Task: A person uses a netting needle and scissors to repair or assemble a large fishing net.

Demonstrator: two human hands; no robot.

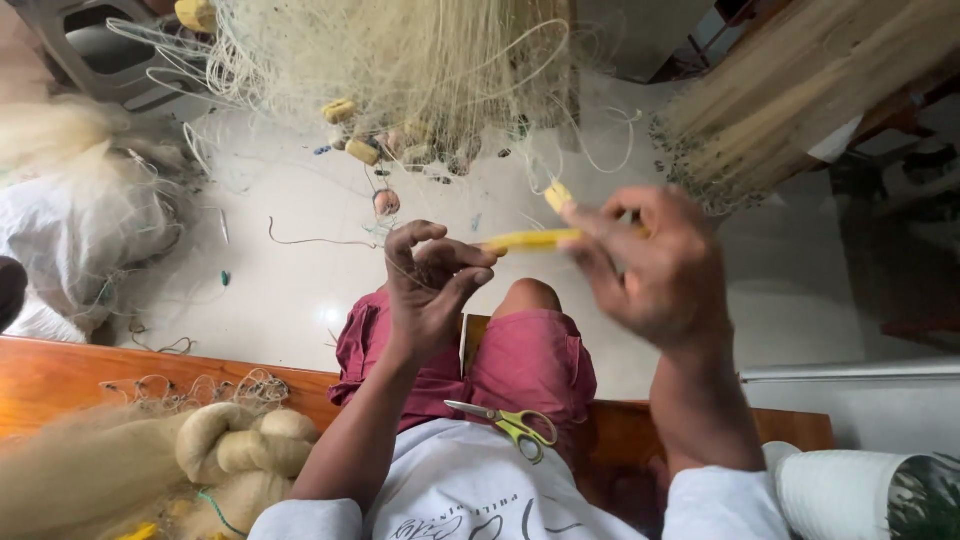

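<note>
Right hand (655, 265) fingers pinch a yellow netting needle (530, 241) above the white floor (290, 290).

No screens, signs or labels in view. One white cylindrical roll (845, 492), possibly wrapped, lies at lower right.

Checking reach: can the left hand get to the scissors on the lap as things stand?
Probably yes. The scissors lie uncovered on the lap, just beside the left forearm, with nothing over them. But the left hand is raised and pinching fine line, so it would likely need to let go first.
</note>
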